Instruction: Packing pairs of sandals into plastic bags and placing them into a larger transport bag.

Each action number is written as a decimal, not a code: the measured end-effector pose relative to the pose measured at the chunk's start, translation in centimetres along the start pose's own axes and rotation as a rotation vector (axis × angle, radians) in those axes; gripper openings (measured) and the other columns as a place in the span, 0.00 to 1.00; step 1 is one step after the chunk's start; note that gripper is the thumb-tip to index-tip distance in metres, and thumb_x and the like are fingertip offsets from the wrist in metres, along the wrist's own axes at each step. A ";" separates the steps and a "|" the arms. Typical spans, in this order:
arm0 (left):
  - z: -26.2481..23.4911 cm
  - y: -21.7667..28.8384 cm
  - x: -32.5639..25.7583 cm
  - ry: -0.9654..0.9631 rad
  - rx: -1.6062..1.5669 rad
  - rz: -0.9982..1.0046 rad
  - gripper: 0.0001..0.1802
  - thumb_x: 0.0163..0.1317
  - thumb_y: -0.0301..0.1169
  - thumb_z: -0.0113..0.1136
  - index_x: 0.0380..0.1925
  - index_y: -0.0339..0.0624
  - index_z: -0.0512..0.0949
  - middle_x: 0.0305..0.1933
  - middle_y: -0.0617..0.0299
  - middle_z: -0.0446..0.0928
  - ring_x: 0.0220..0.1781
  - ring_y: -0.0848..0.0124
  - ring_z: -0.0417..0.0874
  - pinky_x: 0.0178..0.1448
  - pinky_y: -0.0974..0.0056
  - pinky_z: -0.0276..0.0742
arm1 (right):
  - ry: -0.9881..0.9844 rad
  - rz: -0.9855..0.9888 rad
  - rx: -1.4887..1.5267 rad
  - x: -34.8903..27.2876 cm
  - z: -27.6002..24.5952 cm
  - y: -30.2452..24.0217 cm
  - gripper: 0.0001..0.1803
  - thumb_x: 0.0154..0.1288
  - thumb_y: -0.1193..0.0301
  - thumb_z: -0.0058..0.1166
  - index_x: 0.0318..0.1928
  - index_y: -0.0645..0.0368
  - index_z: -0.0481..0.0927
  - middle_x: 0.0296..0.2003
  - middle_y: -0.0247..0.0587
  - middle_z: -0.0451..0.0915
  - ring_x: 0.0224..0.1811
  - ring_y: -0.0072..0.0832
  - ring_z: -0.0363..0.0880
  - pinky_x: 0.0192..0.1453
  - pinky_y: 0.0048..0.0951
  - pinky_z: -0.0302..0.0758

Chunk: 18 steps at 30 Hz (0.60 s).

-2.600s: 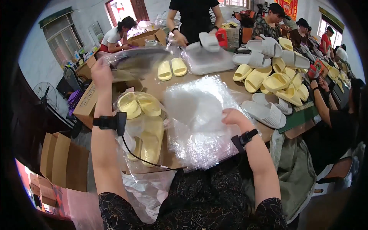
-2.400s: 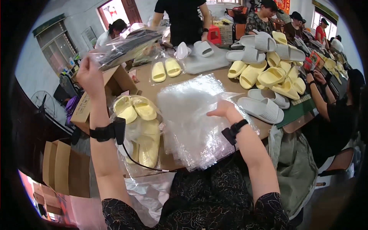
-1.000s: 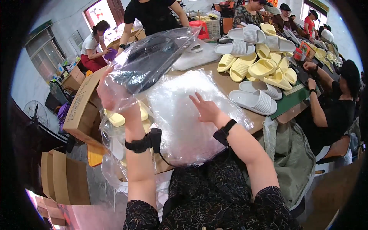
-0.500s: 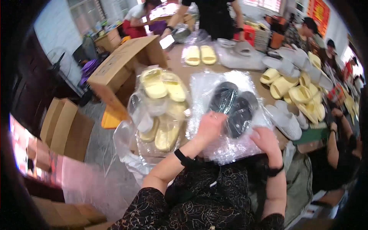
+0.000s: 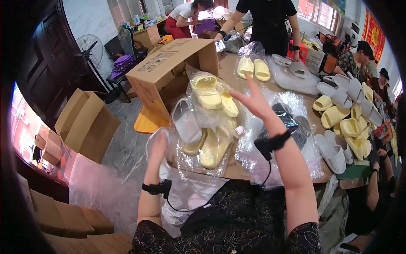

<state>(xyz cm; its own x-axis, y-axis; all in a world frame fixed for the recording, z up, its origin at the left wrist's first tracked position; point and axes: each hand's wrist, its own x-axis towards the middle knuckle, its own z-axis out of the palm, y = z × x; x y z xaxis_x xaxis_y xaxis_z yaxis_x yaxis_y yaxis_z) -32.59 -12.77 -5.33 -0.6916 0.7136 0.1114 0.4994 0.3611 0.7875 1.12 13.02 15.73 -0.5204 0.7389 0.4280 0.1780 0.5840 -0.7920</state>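
My right hand (image 5: 253, 99) is raised over the table with its fingers spread and nothing in them. Just beside it lie bagged yellow slippers (image 5: 207, 94), stacked on more bagged yellow slippers (image 5: 215, 150). At the stack's left side, a grey slipper (image 5: 187, 122) shows through clear plastic. My left hand (image 5: 158, 146) is close to that slipper; motion smears its fingers, so its grip is unclear. Black slippers (image 5: 301, 129) in clear plastic rest on flat clear bags (image 5: 258, 158), partly hidden behind my right forearm.
An open cardboard box (image 5: 169, 59) lies on its side at the table's left. Loose yellow slippers (image 5: 336, 115) and grey slippers (image 5: 332, 152) pile up on the right. Across the table stands a person in black (image 5: 268, 27). More cartons (image 5: 86, 122) stand on the floor.
Both hands have left the bagged black slippers. My right hand has lifted and moved up over the table; my left has swung left past the yellow stack. The view has shifted left.
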 end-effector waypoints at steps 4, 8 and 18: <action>4.4 11.2 -2.4 -0.237 -0.477 -0.425 0.27 0.68 0.52 0.57 0.48 0.35 0.76 0.34 0.61 0.75 0.30 0.75 0.73 0.32 0.68 0.68 | -0.160 0.141 -0.073 0.5 3.3 6.7 0.66 0.50 0.35 0.64 0.74 0.71 0.49 0.70 0.71 0.55 0.76 0.53 0.52 0.78 0.41 0.52; 4.8 9.2 -2.5 -0.462 -0.592 -0.290 0.31 0.68 0.49 0.58 0.57 0.31 0.74 0.51 0.58 0.78 0.50 0.70 0.78 0.52 0.68 0.73 | -0.447 0.345 -0.307 -2.1 7.7 5.0 0.57 0.56 0.39 0.61 0.75 0.58 0.52 0.68 0.71 0.59 0.72 0.57 0.59 0.74 0.44 0.59; 4.9 10.8 -2.8 -0.621 -1.123 -0.575 0.22 0.69 0.36 0.52 0.58 0.34 0.73 0.57 0.53 0.79 0.55 0.61 0.81 0.59 0.56 0.78 | -0.193 0.265 -0.177 -8.1 10.6 4.9 0.44 0.65 0.51 0.51 0.75 0.56 0.53 0.69 0.75 0.56 0.73 0.70 0.47 0.78 0.52 0.45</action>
<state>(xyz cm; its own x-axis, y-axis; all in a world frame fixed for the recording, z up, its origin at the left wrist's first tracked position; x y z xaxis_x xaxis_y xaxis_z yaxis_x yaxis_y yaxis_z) -22.71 -7.93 -0.04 -0.1662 0.8840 -0.4370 -0.6517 0.2341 0.7215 -2.66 6.37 3.80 -0.5818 0.8052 0.1145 0.4609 0.4424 -0.7693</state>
